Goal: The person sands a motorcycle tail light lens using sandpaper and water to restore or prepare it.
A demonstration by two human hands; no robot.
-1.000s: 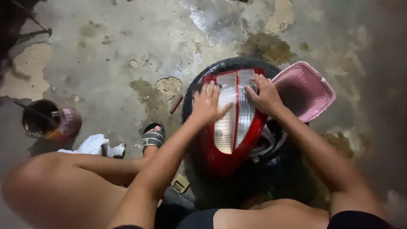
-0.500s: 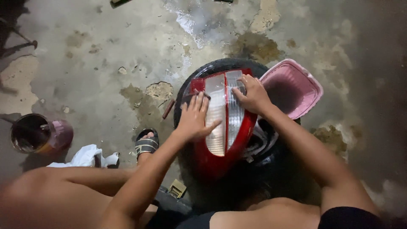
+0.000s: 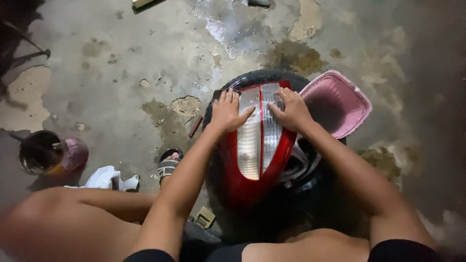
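Tail-light [image 3: 259,145] on tyre [image 3: 252,80], stained, possibly wet concrete floor [image 3: 121,58]

I see two bare forearms, with no sleeves, watch or rings on them. My left hand [image 3: 227,112] and my right hand [image 3: 290,111] wear no gloves; the nails are short and plain. Well back from the hands, at the bottom edge, dark shorts [image 3: 403,251] cover the thighs, black fabric with a smooth hem. Below and left of my left hand, one foot wears a black strapped sandal [image 3: 168,166].
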